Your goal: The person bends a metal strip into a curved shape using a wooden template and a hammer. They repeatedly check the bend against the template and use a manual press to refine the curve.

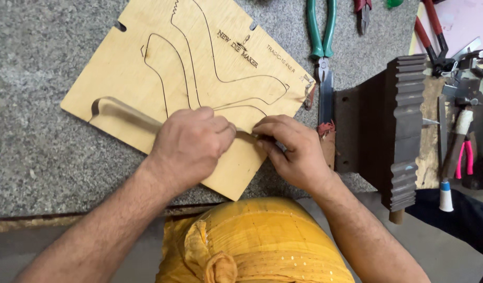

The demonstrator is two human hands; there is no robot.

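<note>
Thin metal strip [123, 112], curved at its far end, standing on edge across pale plywood die board [199, 63] scored with shoe-shaped slots, flat on counter.

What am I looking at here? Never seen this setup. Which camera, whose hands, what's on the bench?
There is no machine here, just one person working bare-handed. The single picture comes from a camera on that person's head, looking down.

The left hand and right hand meet over a flat plywood board cut with thin curved slots. Both pinch a long metal strip, which curves across the board's lower edge.

The board lies on a speckled grey stone bench. Above it lie green-handled pliers. To the right stands a dark ridged metal block, with red-handled pliers and other hand tools beyond it.
</note>
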